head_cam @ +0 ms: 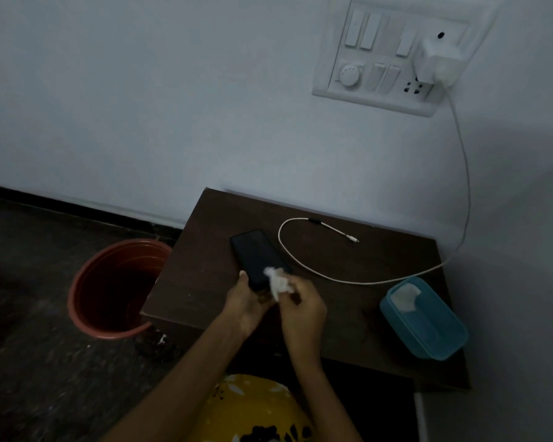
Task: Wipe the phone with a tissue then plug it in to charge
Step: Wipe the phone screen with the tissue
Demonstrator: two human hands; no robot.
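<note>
A black phone (255, 255) lies screen-up above the dark wooden table (205, 282), its near end held by my left hand (248, 306). My right hand (302, 306) pinches a crumpled white tissue (277, 282) that rests on the phone's near end. A white charging cable (304, 263) curls across the table behind the phone, its free plug tip (353, 240) lying loose to the right. The cable runs up the wall to a white charger (436, 62) plugged into the switchboard (374, 87).
A blue tissue box (428, 327) with a tissue sticking out stands at the table's right front. An orange-red bucket (115, 288) sits on the dark floor left of the table. The table stands against a pale wall.
</note>
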